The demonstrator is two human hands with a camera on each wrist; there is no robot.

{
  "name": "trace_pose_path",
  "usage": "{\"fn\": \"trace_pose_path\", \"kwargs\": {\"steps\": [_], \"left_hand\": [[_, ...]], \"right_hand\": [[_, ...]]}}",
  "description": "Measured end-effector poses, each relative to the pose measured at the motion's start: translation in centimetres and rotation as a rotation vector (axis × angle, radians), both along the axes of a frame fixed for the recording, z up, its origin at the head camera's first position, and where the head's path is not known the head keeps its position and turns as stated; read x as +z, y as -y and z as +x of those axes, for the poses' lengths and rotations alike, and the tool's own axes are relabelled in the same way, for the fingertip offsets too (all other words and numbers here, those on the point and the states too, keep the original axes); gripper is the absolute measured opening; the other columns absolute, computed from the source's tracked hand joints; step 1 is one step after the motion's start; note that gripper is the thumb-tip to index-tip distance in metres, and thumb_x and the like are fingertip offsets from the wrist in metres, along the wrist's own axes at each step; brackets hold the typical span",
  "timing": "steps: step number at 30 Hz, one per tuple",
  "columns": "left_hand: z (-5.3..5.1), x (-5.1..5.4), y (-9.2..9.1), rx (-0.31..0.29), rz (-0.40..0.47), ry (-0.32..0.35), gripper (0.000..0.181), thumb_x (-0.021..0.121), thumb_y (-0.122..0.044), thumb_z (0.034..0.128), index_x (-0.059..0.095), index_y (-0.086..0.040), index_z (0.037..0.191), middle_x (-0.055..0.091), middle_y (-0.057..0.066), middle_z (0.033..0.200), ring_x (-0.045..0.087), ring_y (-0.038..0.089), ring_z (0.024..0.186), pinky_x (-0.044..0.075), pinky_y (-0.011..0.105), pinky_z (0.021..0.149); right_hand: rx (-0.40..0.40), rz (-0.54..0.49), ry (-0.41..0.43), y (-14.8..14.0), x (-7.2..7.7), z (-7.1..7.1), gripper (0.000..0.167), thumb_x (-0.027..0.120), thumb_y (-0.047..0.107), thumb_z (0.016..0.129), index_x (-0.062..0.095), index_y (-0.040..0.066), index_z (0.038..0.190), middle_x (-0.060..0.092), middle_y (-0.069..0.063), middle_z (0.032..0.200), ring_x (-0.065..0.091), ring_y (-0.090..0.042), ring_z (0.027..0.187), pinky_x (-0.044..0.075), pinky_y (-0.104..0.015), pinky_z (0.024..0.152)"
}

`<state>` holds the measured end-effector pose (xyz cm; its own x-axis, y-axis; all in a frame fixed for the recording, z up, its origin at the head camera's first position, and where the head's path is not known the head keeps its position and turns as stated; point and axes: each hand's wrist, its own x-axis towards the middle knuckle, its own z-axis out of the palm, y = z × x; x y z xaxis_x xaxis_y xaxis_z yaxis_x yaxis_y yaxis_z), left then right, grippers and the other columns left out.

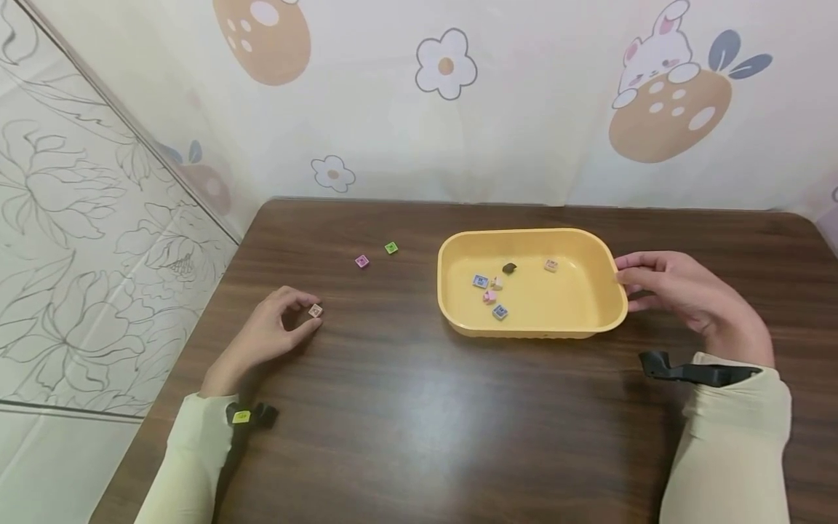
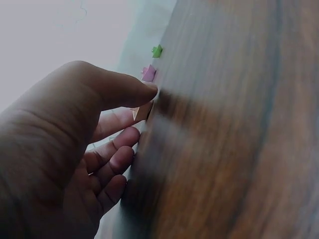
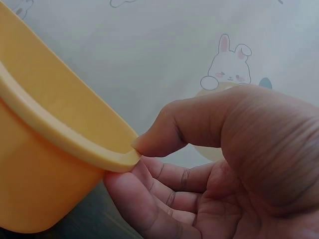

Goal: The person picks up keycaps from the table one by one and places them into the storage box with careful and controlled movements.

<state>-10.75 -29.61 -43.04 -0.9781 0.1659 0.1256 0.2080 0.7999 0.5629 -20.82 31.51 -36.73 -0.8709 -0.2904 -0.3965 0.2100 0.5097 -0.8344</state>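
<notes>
At the left of the table my left hand [image 1: 270, 329] pinches a small peach-coloured square block [image 1: 316, 311] between thumb and index finger, on or just above the wood. In the left wrist view the thumb partly covers this block [image 2: 142, 111], and the other fingers curl below it. My right hand [image 1: 681, 287] holds the right end of a yellow plastic basin [image 1: 533, 331]. Seen from the right wrist, the thumb lies on the basin's rim [image 3: 84, 154] with a finger underneath. A purple block [image 1: 362, 261] and a green block [image 1: 391, 248] lie beyond my left hand.
Inside the basin lie several small pieces, among them a blue-grey block [image 1: 481, 281], a pink piece [image 1: 489, 297], a dark brown piece [image 1: 509, 268] and a peach block [image 1: 551, 266]. The brown wooden table [image 1: 419, 422] meets a patterned wall [image 1: 380, 116] at its back edge.
</notes>
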Motion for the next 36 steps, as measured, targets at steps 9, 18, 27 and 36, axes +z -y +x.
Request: {"fn": "trace_pose_path", "kwargs": {"steps": [9, 18, 27, 36], "left_hand": [[0.35, 0.14, 0.24, -0.01, -0.028, 0.009, 0.023, 0.084, -0.019, 0.0902, 0.076, -0.016, 0.112, 0.071, 0.002, 0.112, 0.061, 0.018, 0.103, 0.048, 0.038, 0.095], [0.34, 0.09, 0.32, -0.001, -0.054, 0.003, 0.024, 0.088, -0.027, 0.0877, 0.077, -0.019, 0.107, 0.072, 0.001, 0.11, 0.063, 0.018, 0.104, 0.05, 0.038, 0.094], [0.35, 0.47, 0.27, 0.0, -0.062, 0.021, 0.019, 0.086, -0.026, 0.0898, 0.077, -0.016, 0.104, 0.07, 0.003, 0.11, 0.063, 0.021, 0.103, 0.05, 0.042, 0.094], [0.27, 0.16, 0.33, 0.002, -0.068, 0.015, 0.016, 0.084, -0.027, 0.0915, 0.077, -0.017, 0.103, 0.071, 0.002, 0.109, 0.064, 0.021, 0.103, 0.051, 0.044, 0.095]], "right_hand": [[0.002, 0.002, 0.0, 0.1, -0.06, 0.07, 0.046, 0.059, 0.02, 0.108, 0.046, -0.009, 0.141, 0.072, 0.015, 0.092, 0.072, -0.007, 0.082, 0.065, -0.027, 0.076], [0.003, 0.007, -0.008, 0.08, -0.05, 0.05, 0.049, 0.06, 0.021, 0.108, 0.045, -0.011, 0.143, 0.071, 0.016, 0.093, 0.072, -0.007, 0.083, 0.066, -0.028, 0.076], [-0.004, 0.006, 0.004, 0.08, 0.11, -0.01, 0.049, 0.059, 0.021, 0.108, 0.044, -0.009, 0.144, 0.07, 0.017, 0.093, 0.07, -0.006, 0.084, 0.065, -0.028, 0.077], [0.003, 0.012, 0.007, 0.13, 0.06, 0.05, 0.054, 0.058, 0.022, 0.109, 0.04, -0.011, 0.148, 0.07, 0.018, 0.094, 0.071, -0.004, 0.086, 0.065, -0.028, 0.078]]}}
